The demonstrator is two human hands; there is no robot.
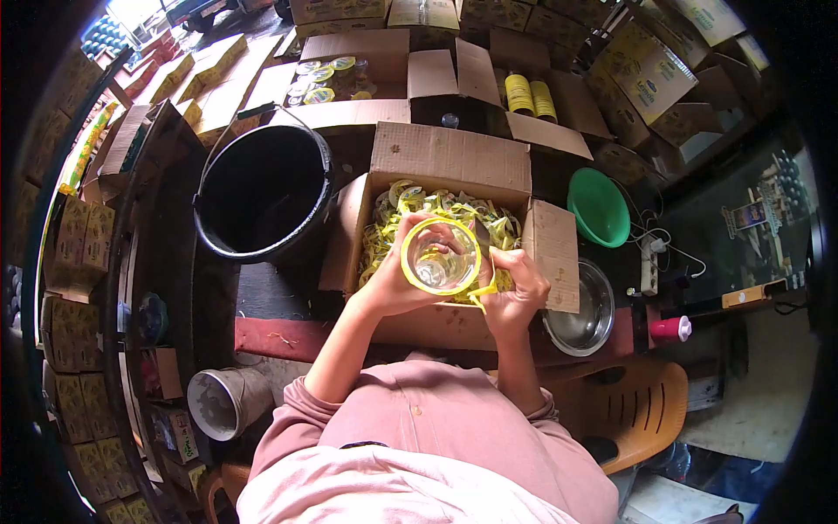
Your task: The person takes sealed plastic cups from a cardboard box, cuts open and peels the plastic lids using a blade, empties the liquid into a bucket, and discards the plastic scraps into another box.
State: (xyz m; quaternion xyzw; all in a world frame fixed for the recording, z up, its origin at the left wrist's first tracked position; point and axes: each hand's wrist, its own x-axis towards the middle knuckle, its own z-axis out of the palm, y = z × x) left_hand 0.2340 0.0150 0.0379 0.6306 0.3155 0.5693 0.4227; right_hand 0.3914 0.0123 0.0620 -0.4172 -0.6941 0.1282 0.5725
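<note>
My left hand [390, 278] is wrapped round a clear plastic cup [434, 262] with a yellow rim, its round mouth turned up toward me. Close by on the right, my right hand [515, 284] is closed with thumb and fingers on a thin yellow strip [485, 292], which hangs beside the cup's rim. Whether the strip is still joined to the rim, I cannot tell. Below both hands stands an open cardboard box [449, 157], filled with crumpled yellow and clear plastic scraps [384, 229].
A large black bucket [202, 218] stands left of the box. To the right are a green basin [599, 207], a metal bowl [602, 336] and a white power strip [649, 266]. Behind, one carton holds yellow-lidded cups [319, 94], another yellow cylinders [518, 94]. A grey bucket [214, 406] sits lower left.
</note>
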